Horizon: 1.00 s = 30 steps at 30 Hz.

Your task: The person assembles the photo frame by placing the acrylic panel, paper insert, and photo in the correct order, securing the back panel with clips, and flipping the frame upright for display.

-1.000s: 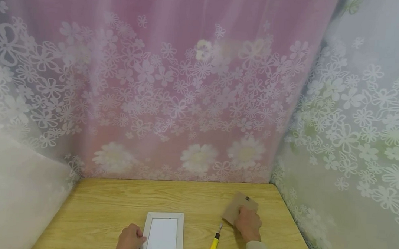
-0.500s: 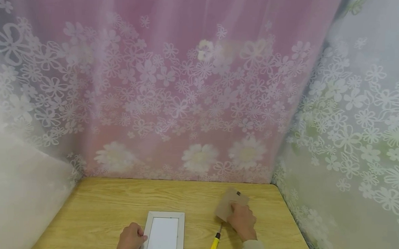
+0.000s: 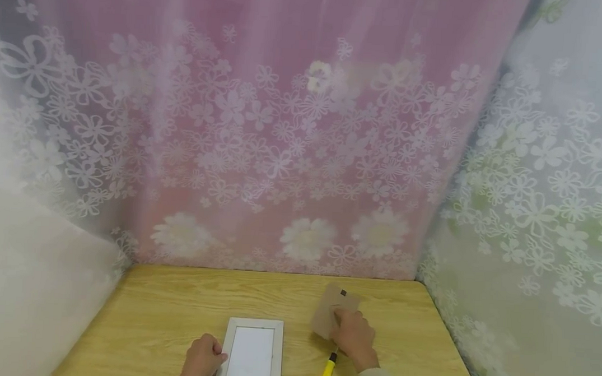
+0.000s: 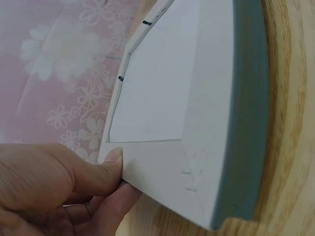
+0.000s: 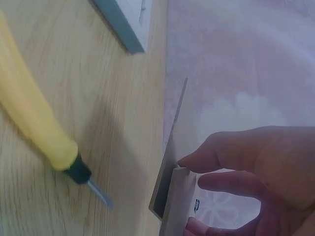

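Observation:
A white picture frame (image 3: 276, 349) with a white sheet inside lies face-down or face-up, I cannot tell which, near the table's front. My left hand (image 3: 203, 357) pinches its left edge; in the left wrist view the thumb presses the frame (image 4: 152, 169) from above and fingers curl beneath. To the right, my right hand (image 3: 355, 336) holds a brown backing board (image 3: 325, 315) with a small dark piece near its top. Seen from the right wrist, thumb and fingers pinch a stand flap (image 5: 178, 201) that angles away from the board.
A yellow-handled tool (image 3: 327, 373) with a black collar and slim metal tip lies between the frame and my right hand. Beneath everything is a wood-grain table (image 3: 185, 295). Flowered pink curtain (image 3: 282, 153) hangs behind it, with pale sheets at both sides.
My right hand has moved left with the backing board, toward the frame and over the tool's tip. The left hand keeps its grip on the frame; the view has shifted slightly.

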### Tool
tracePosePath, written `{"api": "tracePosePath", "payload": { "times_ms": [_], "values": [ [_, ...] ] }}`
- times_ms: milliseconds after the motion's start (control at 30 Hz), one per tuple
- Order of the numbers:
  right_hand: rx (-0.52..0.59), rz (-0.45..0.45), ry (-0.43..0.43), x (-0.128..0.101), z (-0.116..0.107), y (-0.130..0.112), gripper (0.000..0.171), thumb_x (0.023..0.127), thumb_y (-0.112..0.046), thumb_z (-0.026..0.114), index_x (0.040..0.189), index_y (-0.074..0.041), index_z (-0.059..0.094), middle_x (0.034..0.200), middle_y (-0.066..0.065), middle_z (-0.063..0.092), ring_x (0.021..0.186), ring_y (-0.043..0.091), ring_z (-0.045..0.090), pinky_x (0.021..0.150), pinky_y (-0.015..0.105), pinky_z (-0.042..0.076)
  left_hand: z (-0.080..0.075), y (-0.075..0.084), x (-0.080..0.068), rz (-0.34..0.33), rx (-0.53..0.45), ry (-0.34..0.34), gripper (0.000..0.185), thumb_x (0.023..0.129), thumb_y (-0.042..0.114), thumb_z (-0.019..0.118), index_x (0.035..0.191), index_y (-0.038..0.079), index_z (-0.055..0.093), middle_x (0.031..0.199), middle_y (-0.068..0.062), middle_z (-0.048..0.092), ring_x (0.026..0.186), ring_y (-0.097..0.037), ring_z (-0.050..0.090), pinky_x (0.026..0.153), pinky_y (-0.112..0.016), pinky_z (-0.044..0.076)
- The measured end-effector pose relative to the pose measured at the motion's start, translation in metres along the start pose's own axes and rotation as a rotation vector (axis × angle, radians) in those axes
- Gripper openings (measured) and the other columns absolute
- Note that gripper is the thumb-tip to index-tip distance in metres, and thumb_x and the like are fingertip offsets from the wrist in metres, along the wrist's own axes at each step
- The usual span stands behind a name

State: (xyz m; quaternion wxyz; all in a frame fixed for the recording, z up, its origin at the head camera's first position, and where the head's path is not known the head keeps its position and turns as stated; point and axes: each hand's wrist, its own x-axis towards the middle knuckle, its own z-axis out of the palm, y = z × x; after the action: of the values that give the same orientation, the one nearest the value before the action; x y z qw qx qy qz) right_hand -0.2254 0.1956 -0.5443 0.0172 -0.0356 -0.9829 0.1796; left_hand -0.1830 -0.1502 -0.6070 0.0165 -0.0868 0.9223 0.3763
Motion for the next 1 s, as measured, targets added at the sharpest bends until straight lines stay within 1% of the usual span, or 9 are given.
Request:
{"api": "tracePosePath", "payload": {
  "times_ms": [200, 300, 433, 567, 733, 800, 1000],
  "values": [
    [-0.011, -0.031, -0.017, -0.008, 0.001, -0.015, 0.053, 0.076, -0.014, 0.077, 0.128, -0.018, 0.073, 0.112, 0.020, 0.070, 0.086, 0.035, 0.067, 0.065, 0.055, 0.053, -0.002, 0.004, 0.002, -0.023, -0.008, -0.031, 0.020, 0.084, 0.002, 0.080, 0.080, 0.002, 0.060, 0.074, -0.006, 0.059, 0.068, -0.019, 0.056, 0.060, -0.032, 0.047],
    [-0.010, -0.037, -0.026, -0.010, 0.004, -0.021, 0.053, 0.075, -0.015, 0.079, 0.127, -0.019, 0.073, 0.111, 0.018, 0.070, 0.085, 0.032, 0.065, 0.064, 0.053, 0.052, -0.003, 0.005, 0.002, -0.037, -0.006, -0.045, 0.019, 0.085, 0.002, 0.079, 0.082, 0.002, 0.061, 0.075, -0.006, 0.059, 0.069, -0.019, 0.056, 0.060, -0.032, 0.047],
    [-0.001, -0.060, -0.044, -0.014, 0.008, -0.028, 0.052, 0.075, -0.016, 0.079, 0.127, -0.019, 0.073, 0.111, 0.015, 0.070, 0.085, 0.028, 0.063, 0.063, 0.051, 0.051, -0.002, 0.005, 0.001, -0.025, 0.007, -0.033, 0.021, 0.084, 0.003, 0.080, 0.081, 0.002, 0.060, 0.075, -0.006, 0.059, 0.069, -0.019, 0.056, 0.061, -0.033, 0.047],
    [0.014, -0.083, -0.055, -0.018, 0.008, -0.034, 0.051, 0.077, -0.015, 0.077, 0.128, -0.017, 0.073, 0.107, 0.016, 0.068, 0.080, 0.025, 0.059, 0.061, 0.048, 0.049, -0.001, 0.002, 0.001, -0.011, 0.017, -0.020, 0.021, 0.083, 0.003, 0.081, 0.080, 0.002, 0.060, 0.075, -0.006, 0.059, 0.070, -0.020, 0.056, 0.063, -0.034, 0.047],
    [0.013, -0.072, -0.059, -0.022, 0.008, -0.039, 0.052, 0.076, -0.015, 0.077, 0.127, -0.017, 0.073, 0.103, 0.014, 0.066, 0.075, 0.022, 0.052, 0.059, 0.044, 0.046, 0.000, 0.000, 0.002, -0.018, 0.004, -0.035, 0.020, 0.084, 0.004, 0.080, 0.082, 0.002, 0.060, 0.077, -0.006, 0.059, 0.071, -0.020, 0.056, 0.063, -0.034, 0.047],
    [0.008, -0.071, -0.060, -0.023, 0.009, -0.040, 0.052, 0.076, -0.016, 0.078, 0.127, -0.018, 0.074, 0.103, 0.013, 0.066, 0.076, 0.022, 0.053, 0.060, 0.044, 0.046, 0.000, -0.001, 0.002, -0.017, 0.003, -0.036, 0.020, 0.084, 0.004, 0.080, 0.081, 0.002, 0.060, 0.076, -0.006, 0.059, 0.071, -0.020, 0.056, 0.063, -0.034, 0.047],
    [0.010, -0.084, -0.059, -0.026, 0.010, -0.043, 0.052, 0.074, -0.017, 0.081, 0.126, -0.019, 0.074, 0.105, 0.013, 0.068, 0.079, 0.023, 0.058, 0.063, 0.048, 0.050, -0.001, -0.002, 0.002, 0.022, 0.009, -0.007, 0.022, 0.082, 0.005, 0.082, 0.080, 0.003, 0.060, 0.075, -0.005, 0.059, 0.070, -0.020, 0.055, 0.063, -0.034, 0.046]
  ]
}}
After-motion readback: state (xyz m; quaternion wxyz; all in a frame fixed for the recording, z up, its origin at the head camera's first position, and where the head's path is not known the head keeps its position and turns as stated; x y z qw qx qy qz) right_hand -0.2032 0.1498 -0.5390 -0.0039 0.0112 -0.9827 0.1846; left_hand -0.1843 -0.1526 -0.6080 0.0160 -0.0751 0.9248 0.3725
